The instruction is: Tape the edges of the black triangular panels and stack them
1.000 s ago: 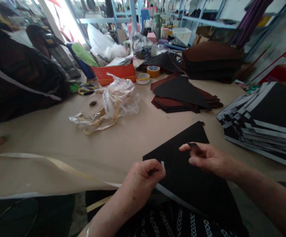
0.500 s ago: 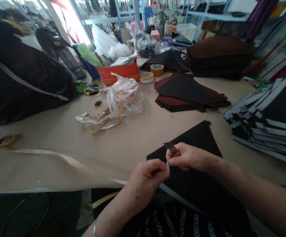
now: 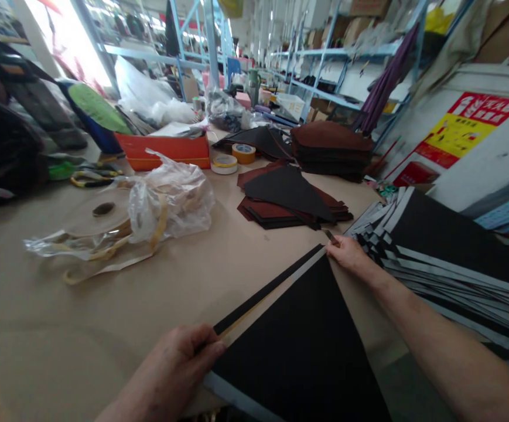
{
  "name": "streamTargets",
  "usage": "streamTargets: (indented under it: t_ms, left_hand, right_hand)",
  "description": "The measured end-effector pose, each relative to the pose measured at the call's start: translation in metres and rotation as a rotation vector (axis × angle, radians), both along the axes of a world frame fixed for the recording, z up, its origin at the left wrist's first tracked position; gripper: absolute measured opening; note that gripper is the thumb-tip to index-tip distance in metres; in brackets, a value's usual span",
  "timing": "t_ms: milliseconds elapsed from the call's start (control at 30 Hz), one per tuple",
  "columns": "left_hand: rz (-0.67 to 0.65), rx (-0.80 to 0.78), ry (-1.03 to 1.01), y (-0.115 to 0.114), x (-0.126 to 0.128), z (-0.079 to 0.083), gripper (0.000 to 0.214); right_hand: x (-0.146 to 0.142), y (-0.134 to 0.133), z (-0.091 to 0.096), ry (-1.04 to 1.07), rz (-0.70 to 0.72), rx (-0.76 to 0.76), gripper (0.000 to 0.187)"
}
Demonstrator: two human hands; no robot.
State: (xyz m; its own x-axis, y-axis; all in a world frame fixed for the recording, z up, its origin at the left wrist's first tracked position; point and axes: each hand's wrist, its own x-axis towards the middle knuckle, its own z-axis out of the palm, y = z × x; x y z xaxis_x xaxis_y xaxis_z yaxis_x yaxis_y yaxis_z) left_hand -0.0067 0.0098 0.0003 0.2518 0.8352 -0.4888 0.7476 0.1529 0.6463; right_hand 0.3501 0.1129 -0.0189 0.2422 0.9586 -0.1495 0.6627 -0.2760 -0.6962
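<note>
A black sheet panel (image 3: pixel 307 334) lies in front of me at the table's near edge, one corner pointing away from me. Along its upper left side runs a pale tape strip (image 3: pixel 276 288), stretched between my hands. My left hand (image 3: pixel 177 366) pinches the strip at the near end of that side. At the far corner, the fingers of my right hand (image 3: pixel 348 255) are closed at the strip's other end and also hold a flat dark blade (image 3: pixel 330 235). A grey band (image 3: pixel 236 398) edges the panel's lower left side.
Left of centre, a tape roll (image 3: pixel 100 217) sits by crumpled clear plastic (image 3: pixel 175 202). Brown and black panels (image 3: pixel 289 193) are stacked beyond my hands; grey-edged black panels (image 3: pixel 456 252) pile up at right. Pliers (image 3: pixel 96 174), an orange box (image 3: pixel 166 151) and two tape rolls (image 3: pixel 243 153) stand further back.
My hands have moved apart from the middle: the right one to the panel's far corner, the left one nearer and leftward. The tape now spans the panel's side. The view has swung right.
</note>
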Motion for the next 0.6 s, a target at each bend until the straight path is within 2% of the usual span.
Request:
streamTargets:
  t_ms: [100,267,600]
  left_hand:
    - [0.002,-0.016,0.04,0.008,-0.004,-0.002,0.038]
    - [-0.041,-0.114,0.105,0.016,-0.005,0.004,0.044]
    - [-0.07,-0.111,0.117,0.017,-0.013,-0.007,0.042]
  right_hand:
    - [0.007,0.007,-0.012,-0.076,-0.028,0.01,0.011]
    - [0.011,0.014,-0.025,-0.15,-0.002,-0.003,0.016]
    - [0.006,0.02,-0.018,-0.331,0.12,-0.032,0.017]
